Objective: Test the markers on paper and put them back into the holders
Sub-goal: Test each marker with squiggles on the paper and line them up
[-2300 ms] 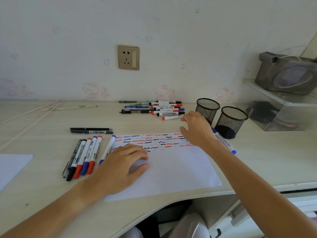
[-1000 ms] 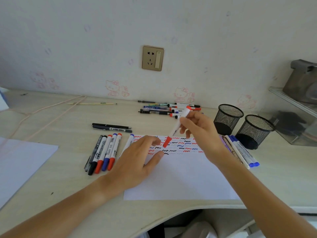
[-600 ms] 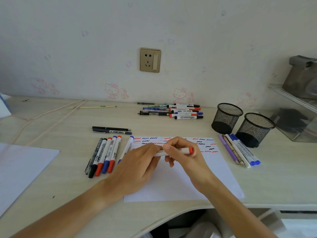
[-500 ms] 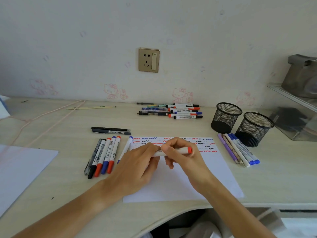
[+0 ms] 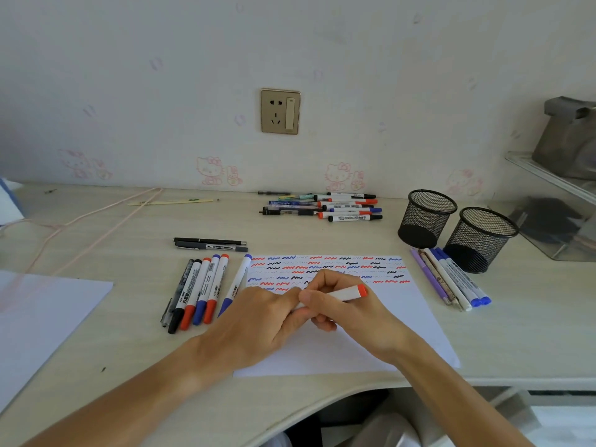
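Both hands meet over the smooth white paper sheet [image 5: 371, 343] on the pale wooden desk [image 5: 516, 333]. The right hand [image 5: 346, 309] curls its fingers round a white plastic marker with a red end [image 5: 346, 293]. The left hand [image 5: 258, 321] pinches its other end. Behind are red, blue and black squiggles, then two round black mesh pen holders [image 5: 427, 217] by the white wall.

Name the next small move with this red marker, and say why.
Probably pull the cap off: both hands, left and right, grip the red marker level above the paper, and no bare tip shows yet for drawing a squiggle.
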